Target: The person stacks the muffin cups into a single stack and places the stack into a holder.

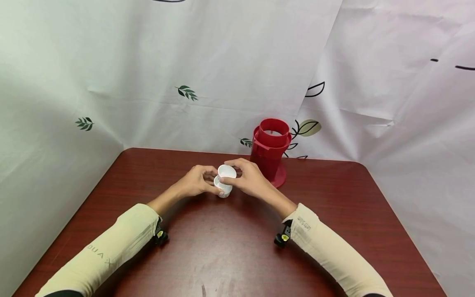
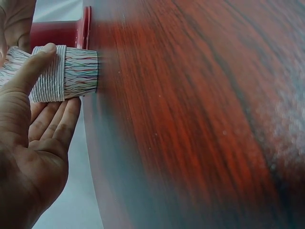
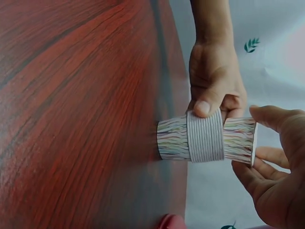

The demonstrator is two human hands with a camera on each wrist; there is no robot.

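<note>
A short stack of paper cups [image 1: 224, 192] with wavy coloured lines stands upright over the wooden table. My left hand [image 1: 194, 181] grips it at the layered rims, thumb on the near side, fingers round the far side. In the right wrist view, the rims of the stack [image 3: 206, 138] show as several white rings under the left thumb. One paper cup [image 3: 238, 139] sticks up out of the stack, its lower part inside. My right hand [image 1: 249, 177] holds this top cup near its rim between thumb and fingers.
Behind my right hand, a red plastic cylinder [image 1: 270, 159] with an open top and round foot stands near the table's back edge. The dark red-brown wooden table [image 1: 230, 255] extends towards me. A white patterned curtain [image 1: 222, 74] hangs behind it and along the sides.
</note>
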